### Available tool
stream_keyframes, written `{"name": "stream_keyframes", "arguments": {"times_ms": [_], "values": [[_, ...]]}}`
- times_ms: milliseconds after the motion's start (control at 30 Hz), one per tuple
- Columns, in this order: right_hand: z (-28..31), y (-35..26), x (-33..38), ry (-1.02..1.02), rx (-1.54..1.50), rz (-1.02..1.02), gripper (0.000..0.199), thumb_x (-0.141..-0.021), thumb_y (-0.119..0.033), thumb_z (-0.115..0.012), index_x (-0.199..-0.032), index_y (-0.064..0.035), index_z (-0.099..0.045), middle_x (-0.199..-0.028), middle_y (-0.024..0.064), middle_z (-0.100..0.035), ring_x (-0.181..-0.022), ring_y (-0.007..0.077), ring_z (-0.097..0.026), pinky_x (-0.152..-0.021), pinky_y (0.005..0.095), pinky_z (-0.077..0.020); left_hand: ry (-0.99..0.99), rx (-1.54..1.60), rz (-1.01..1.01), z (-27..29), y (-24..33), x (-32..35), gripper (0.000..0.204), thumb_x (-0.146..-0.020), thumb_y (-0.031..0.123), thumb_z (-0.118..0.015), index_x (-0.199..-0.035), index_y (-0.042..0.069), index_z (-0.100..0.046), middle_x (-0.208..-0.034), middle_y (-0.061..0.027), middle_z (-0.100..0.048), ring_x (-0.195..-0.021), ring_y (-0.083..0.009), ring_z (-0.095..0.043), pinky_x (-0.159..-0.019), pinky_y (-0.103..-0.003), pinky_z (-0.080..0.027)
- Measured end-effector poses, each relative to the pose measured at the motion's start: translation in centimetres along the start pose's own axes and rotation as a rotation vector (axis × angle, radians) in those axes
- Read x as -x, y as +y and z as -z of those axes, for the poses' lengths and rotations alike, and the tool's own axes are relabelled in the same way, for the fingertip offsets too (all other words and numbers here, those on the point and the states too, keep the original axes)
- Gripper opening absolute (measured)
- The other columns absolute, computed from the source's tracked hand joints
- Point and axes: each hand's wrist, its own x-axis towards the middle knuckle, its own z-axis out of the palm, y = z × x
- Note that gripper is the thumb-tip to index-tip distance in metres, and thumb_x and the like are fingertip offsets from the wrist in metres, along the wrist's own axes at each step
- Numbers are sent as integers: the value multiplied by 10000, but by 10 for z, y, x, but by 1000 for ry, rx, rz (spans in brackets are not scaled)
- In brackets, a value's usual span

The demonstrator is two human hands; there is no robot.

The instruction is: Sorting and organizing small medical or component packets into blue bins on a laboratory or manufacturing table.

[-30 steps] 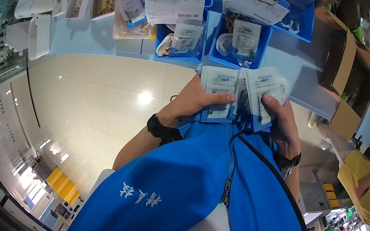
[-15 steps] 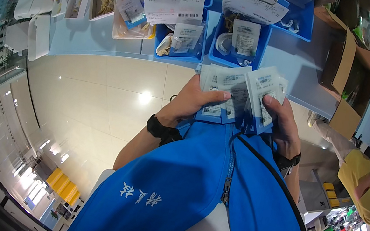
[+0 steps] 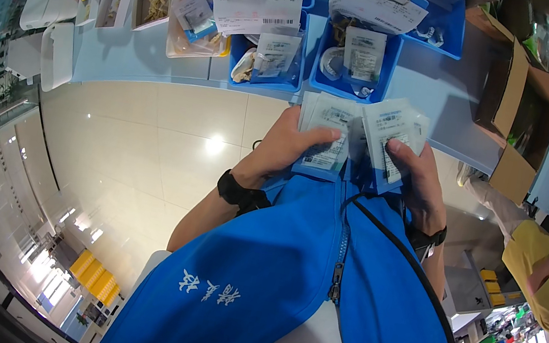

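Note:
My left hand (image 3: 284, 141) is closed around a small stack of clear-and-blue printed packets (image 3: 333, 117), thumb pressed flat across the front one. A second, slightly fanned stack of the same packets (image 3: 386, 122) is gripped by my right hand (image 3: 422, 176), its thumb also on top. The two stacks are held side by side in front of my blue jacket (image 3: 266, 221), with a narrow gap between them. Most of the fingers are hidden behind the packets. What the packets contain cannot be made out.
Just beyond my hands, blue trays (image 3: 314, 69) with packets and clipboards (image 3: 257, 5) stand along the light-blue table edge (image 3: 138, 74). To the left are a clear tub (image 3: 197, 49) and small boxes. An open cardboard box (image 3: 512, 95) is at the right. A person in yellow (image 3: 537, 270) is farther right.
The packets in my left hand, fanned toward the middle before, now lie closer together as one stack. The gap between the two stacks is wider. My right hand has barely shifted.

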Motion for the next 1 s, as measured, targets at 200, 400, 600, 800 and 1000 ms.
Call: {"name": "stream_keyframes", "arguments": {"times_ms": [200, 400, 600, 800, 1000], "values": [[0, 0, 1, -16, -11, -29, 622, -848, -264, -803, -1319, 56, -553, -1156, 153, -699, -1032, 208, -694, -903, 315, -563, -16, 228, 53, 4, -9, 0, 392, -913, 187, -750, -1207, -56, -661, -1119, -117, -731, -999, -167, -694, -901, -301, -544], [-5, 3, 2, -64, -141, -63, 674, -847, -274, -804, -1363, 56, -521, -1237, 167, -662, -1091, 221, -672, -944, 334, -553, 41, -23, -60, 1, 4, 1, 398, -881, 186, -801, -1194, -29, -680, -1081, -99, -748, -966, -154, -707, -867, -296, -556], [-6, 4, -3, -74, -166, -133, 685, -846, -258, -808, -1379, 57, -514, -1248, 174, -655, -1122, 228, -660, -961, 333, -553, 70, -11, -81, -1, 4, 1, 399, -865, 194, -821, -1182, -12, -695, -1061, -88, -753, -953, -150, -712, -854, -287, -561], [-11, 3, -2, -61, -238, -162, 586, -877, -216, -791, -1341, 52, -553, -1215, 166, -684, -1005, 224, -715, -855, 323, -614, 36, -149, -110, 0, 4, -5, 406, -863, 175, -805, -1196, -22, -683, -1058, -76, -743, -959, -149, -696, -851, -290, -549], [-22, -8, -2, -97, -119, -89, 577, -877, -248, -798, -1332, 24, -571, -1234, 145, -684, -1078, 210, -680, -925, 331, -562, -46, 256, 28, 6, -8, -5, 465, -876, 115, -716, -1304, -32, -611, -1184, -101, -698, -1096, -191, -655, -947, -316, -515]]}}
